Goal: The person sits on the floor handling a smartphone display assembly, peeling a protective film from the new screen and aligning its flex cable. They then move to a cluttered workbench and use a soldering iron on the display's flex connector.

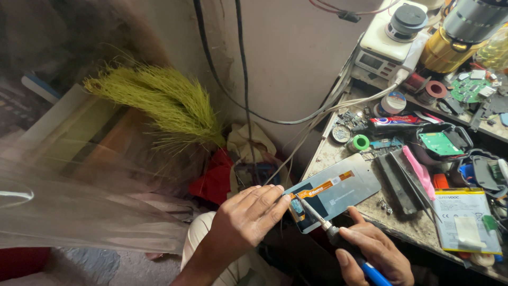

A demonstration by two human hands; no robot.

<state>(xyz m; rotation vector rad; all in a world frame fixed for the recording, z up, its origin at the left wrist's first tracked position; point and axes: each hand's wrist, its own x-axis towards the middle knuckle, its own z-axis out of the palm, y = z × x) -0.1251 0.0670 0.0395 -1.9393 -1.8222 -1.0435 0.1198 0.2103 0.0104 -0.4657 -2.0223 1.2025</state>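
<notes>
My left hand (248, 217) holds the near end of a flat grey phone display panel (338, 193) with an orange flex strip, which juts past the bench's front edge. My right hand (370, 254) grips a screwdriver (338, 239) with a blue handle and a thin metal shaft. Its tip rests on the panel's near end, close to my left fingertips. A few small screws (384, 205) lie on the bench just beside the panel.
A cluttered stone workbench (325, 153) fills the right side, carrying a phone battery (465, 220), green circuit boards (440, 143), tape rolls (360, 143), a glue tube (397, 121) and a white station box (389, 42). Cables hang down the wall. A green grass broom (164, 103) leans at left.
</notes>
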